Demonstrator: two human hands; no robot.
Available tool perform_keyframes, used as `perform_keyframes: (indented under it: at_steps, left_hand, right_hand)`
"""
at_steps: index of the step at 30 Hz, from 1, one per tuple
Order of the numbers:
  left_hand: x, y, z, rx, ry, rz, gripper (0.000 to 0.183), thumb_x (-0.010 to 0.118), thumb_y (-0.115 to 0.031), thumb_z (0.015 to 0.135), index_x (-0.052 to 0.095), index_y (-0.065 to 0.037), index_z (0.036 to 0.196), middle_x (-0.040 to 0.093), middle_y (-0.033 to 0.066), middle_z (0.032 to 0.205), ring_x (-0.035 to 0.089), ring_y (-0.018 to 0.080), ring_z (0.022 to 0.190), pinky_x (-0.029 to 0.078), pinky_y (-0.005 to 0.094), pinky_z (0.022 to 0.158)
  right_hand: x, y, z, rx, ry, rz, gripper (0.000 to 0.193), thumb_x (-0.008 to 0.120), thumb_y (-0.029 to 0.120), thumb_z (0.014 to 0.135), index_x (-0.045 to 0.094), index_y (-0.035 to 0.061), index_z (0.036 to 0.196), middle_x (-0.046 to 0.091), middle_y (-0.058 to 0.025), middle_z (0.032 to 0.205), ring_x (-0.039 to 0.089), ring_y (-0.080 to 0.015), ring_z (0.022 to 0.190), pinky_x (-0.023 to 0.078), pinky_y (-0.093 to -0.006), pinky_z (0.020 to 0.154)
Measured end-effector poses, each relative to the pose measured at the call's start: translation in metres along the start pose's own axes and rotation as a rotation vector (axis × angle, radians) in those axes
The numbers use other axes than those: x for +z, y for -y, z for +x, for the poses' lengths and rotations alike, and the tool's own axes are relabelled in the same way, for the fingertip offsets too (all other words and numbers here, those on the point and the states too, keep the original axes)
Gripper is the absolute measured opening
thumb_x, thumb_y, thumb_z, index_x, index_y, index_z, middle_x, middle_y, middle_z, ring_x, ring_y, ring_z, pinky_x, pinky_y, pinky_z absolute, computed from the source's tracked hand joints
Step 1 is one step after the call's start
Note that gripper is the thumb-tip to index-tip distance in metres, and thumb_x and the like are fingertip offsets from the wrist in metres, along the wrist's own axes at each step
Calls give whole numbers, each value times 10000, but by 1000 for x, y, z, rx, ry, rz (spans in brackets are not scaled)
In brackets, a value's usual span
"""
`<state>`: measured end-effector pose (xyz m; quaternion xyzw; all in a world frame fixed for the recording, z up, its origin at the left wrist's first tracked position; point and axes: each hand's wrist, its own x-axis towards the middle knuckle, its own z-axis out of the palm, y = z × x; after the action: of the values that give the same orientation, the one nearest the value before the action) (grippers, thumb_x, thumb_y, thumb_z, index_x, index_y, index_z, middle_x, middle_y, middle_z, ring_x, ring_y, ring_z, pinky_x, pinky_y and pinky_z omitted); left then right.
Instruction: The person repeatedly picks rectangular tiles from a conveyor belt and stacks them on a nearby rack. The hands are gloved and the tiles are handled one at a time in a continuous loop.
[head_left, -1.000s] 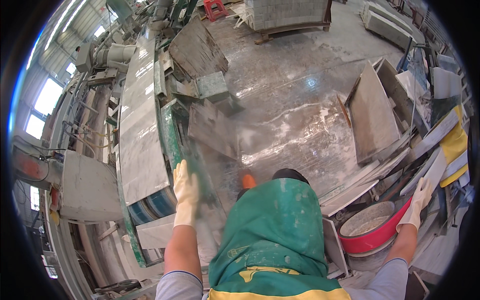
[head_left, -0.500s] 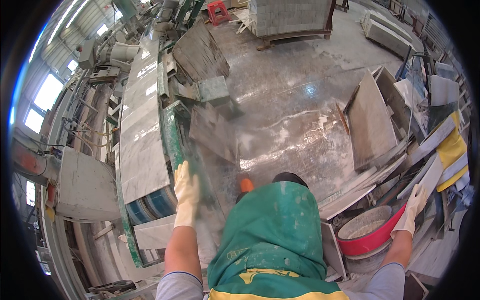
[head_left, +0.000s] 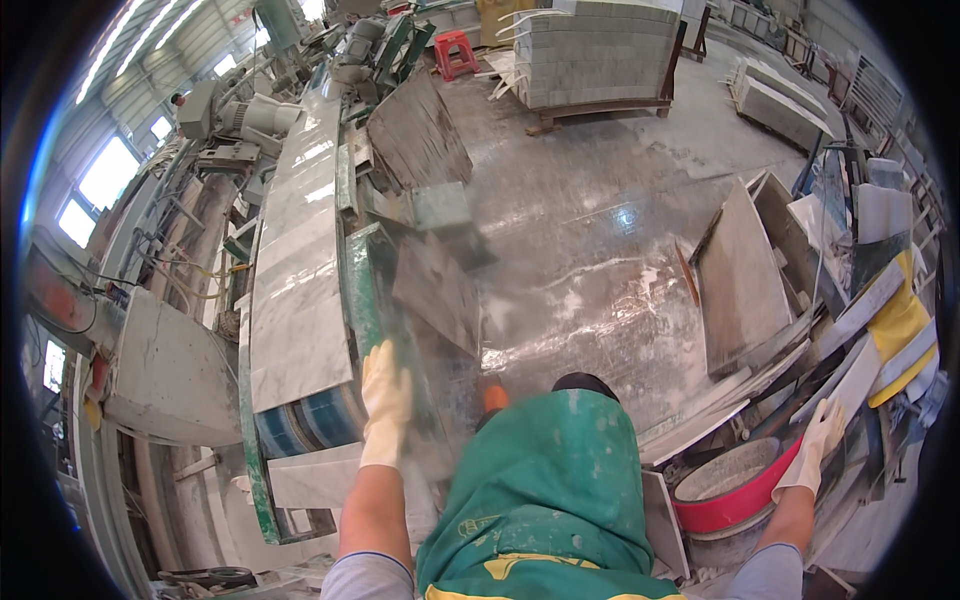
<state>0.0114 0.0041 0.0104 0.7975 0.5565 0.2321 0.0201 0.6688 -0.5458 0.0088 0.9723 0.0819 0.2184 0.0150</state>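
Note:
My left hand [head_left: 386, 402], in a pale cream rubber glove, is held with its fingers stretched out beside the green edge [head_left: 366, 290] of the conveyor. I cannot tell whether it touches that edge. Marble slabs [head_left: 300, 290] lie flat and wet along the conveyor, above its blue roller [head_left: 318, 416]. My right hand [head_left: 812, 448], gloved the same way, reaches out on the far right with fingers extended. It hangs by a round tub with a red band [head_left: 738, 508], close to a narrow pale stone strip [head_left: 850, 382]. Neither hand shows anything in its grasp.
Stone offcuts [head_left: 745, 280] lean at the right, near yellow cloth [head_left: 900, 330]. A tilted slab [head_left: 440, 290] and a grey block [head_left: 440, 207] stand beside the conveyor. Farther off are a pallet of stacked stone [head_left: 600, 60] and a red stool [head_left: 456, 54]. The floor [head_left: 570, 240] is wet.
The view has tilted up slightly, so the surroundings sit lower in the picture. Both hands keep nearly the same places beside the conveyor edge and the tub, with fingers still stretched.

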Motion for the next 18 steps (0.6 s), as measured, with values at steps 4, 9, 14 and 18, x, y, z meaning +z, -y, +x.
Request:
perform_keyframes:
  at_steps: [4,9,14,18]
  left_hand:
    - [-2,-1,0,10,11,-33,612,676,-154,884,487,-62,1460,539,253,1436,475,424,1366,373,454,1166]
    - [-3,1,-1,32,11,-54,610,677,-161,916,468,-63,1482,520,269,1457,453,440,1386,342,442,1195]
    - [3,2,0,28,-24,-15,629,711,-154,864,502,-61,1450,564,198,1433,479,390,1377,350,448,1189]
    - [4,5,-1,38,-17,-50,618,704,-157,879,499,-51,1453,559,244,1422,475,412,1375,337,448,1200]
  right_hand:
    - [-1,1,-4,-18,-13,8,574,477,451,1047,546,40,1442,517,-252,1472,467,-394,1382,337,-468,1166]
    - [-1,0,-8,-63,-58,14,548,496,418,1045,560,27,1423,536,-262,1446,487,-404,1360,360,-470,1150]
    - [-1,3,-13,-56,-79,11,535,506,400,1043,565,19,1414,544,-261,1437,494,-403,1351,360,-469,1150]
    - [-1,4,-17,-49,-65,37,534,510,400,1041,566,22,1414,550,-253,1435,498,-400,1347,352,-465,1156]
